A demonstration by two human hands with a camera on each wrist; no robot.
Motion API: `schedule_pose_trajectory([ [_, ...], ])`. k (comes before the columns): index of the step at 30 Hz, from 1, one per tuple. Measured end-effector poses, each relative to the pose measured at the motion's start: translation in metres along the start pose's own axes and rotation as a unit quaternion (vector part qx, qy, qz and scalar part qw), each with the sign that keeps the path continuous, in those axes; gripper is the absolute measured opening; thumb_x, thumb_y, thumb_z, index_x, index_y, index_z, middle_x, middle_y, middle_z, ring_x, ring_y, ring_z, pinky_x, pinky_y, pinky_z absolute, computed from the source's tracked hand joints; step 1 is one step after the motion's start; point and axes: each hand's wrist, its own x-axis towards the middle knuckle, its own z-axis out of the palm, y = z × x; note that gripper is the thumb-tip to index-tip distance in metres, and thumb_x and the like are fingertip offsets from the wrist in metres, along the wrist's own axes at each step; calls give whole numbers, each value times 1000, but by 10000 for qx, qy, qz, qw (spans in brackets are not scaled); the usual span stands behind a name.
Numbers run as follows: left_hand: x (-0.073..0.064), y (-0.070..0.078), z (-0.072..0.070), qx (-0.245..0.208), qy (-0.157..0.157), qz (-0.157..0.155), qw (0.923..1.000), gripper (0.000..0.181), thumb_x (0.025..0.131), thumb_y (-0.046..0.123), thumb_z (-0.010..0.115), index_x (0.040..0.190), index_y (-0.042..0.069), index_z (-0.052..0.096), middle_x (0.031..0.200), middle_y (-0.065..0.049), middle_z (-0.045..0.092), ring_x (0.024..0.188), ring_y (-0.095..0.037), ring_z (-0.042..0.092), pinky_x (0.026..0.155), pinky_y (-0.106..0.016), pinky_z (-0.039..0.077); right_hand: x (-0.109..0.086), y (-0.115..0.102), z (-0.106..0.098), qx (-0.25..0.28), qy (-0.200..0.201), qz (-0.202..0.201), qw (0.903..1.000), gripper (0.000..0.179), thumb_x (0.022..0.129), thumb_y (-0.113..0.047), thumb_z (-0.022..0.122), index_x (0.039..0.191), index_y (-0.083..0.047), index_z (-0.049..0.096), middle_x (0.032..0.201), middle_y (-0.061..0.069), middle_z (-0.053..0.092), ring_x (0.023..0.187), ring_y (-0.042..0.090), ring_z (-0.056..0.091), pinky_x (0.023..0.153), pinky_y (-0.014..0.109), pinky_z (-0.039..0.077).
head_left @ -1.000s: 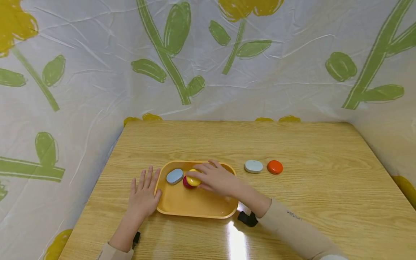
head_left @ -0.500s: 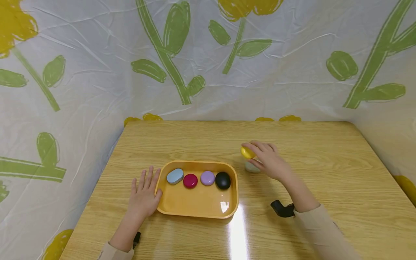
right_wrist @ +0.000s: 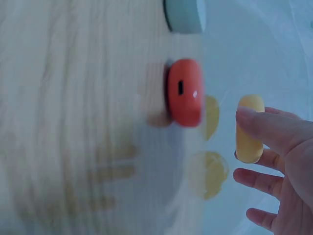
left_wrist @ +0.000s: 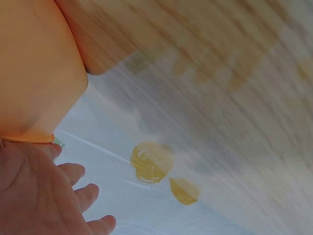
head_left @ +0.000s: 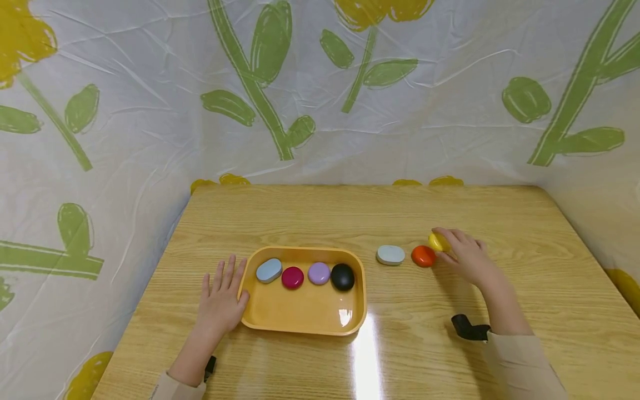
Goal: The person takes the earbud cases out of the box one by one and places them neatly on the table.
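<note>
Between thumb and fingers my right hand [head_left: 470, 256] pinches a yellow round case [head_left: 438, 242], smooth and puck-like. In the right wrist view this case [right_wrist: 250, 129] is held edge-on, raised above the table. Just left of it lies an orange-red round case [head_left: 423, 256], whose side shows a small dark slot in the right wrist view. My left hand [head_left: 220, 303] lies with fingers spread at the left side of the orange-yellow tray [head_left: 300, 331], thumb at its rim. Along the tray's back half sit a light blue oval case [head_left: 269, 270], a crimson round one, a lilac one and a black one.
A pale grey-green oval case [head_left: 390, 255] lies on the wooden table [head_left: 310, 216], between the tray and the orange-red case. Behind and beside the table hangs a pale flower-print cloth [head_left: 440, 122]. Black devices are strapped at both wrists.
My right hand has lifted the yellow case out of the tray and carried it right, past the oval case, to beside the orange-red one. My left hand has stayed at the tray.
</note>
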Motion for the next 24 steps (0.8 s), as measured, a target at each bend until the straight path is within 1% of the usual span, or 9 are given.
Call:
schedule_pose_trajectory([
  [5, 0, 0, 0, 11, 9, 16, 10000, 59, 96, 26, 38, 148, 12, 14, 153, -13, 6, 139, -35, 2, 107, -58, 0, -11, 14, 3, -52, -322, 388, 9987, 53, 91, -17, 56, 137, -5, 31, 130, 32, 35, 115, 55, 32, 87, 72, 19],
  [9, 0, 0, -1, 18, 23, 10, 10000, 59, 96, 26, 38, 148, 12, 14, 153, -14, 6, 139, -35, 3, 107, -58, 1, -17, 21, 6, -61, -489, 578, 9971, 54, 90, -17, 56, 136, -6, 31, 129, 33, 36, 113, 55, 32, 86, 72, 19],
  [18, 1, 1, 0, 10, 28, -1, 10000, 59, 96, 27, 38, 148, 12, 15, 153, -13, 7, 139, -35, 3, 108, -58, 0, -24, 30, 13, -85, -584, 709, 9957, 55, 90, -18, 57, 136, -7, 30, 129, 33, 35, 113, 56, 31, 85, 72, 20],
  [24, 0, 1, 0, 9, 49, -3, 10000, 59, 96, 26, 38, 148, 12, 15, 153, -13, 7, 139, -35, 3, 108, -58, 1, -25, 33, 17, -126, -523, 718, 9960, 55, 89, -17, 57, 136, -8, 30, 129, 33, 34, 113, 56, 32, 83, 73, 22],
])
